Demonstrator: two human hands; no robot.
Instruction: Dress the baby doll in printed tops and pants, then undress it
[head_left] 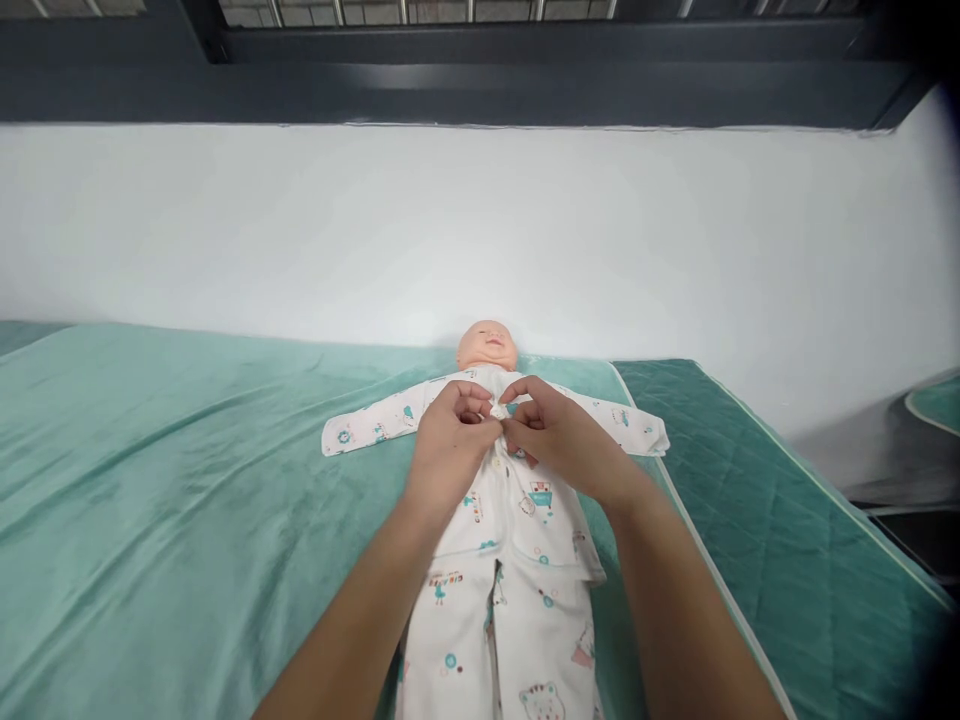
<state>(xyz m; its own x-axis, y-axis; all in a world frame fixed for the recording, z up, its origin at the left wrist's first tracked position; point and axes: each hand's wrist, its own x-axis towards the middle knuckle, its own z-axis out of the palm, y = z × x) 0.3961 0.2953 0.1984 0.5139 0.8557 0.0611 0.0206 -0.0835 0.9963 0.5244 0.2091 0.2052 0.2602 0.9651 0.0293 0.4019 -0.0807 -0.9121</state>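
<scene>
A baby doll (487, 346) lies on its back with its head toward the wall. It wears a white printed baby shirt (480, 510) with both sleeves stretched out sideways, and matching printed pants (540, 640). At the upper chest, my left hand (454, 440) pinches one side of the shirt's front opening. My right hand (559, 435) pinches the other side, close against the left fingertips. Some white cloth bunches up between the two hands. Whatever fastener may be there is hidden by my fingers.
A light green blanket (187, 480) spreads under the doll. A darker green quilted mat (787, 520) with pale piping lies to the right. Behind stands a white wall (375, 230), below a dark window frame (525, 80) with metal bars.
</scene>
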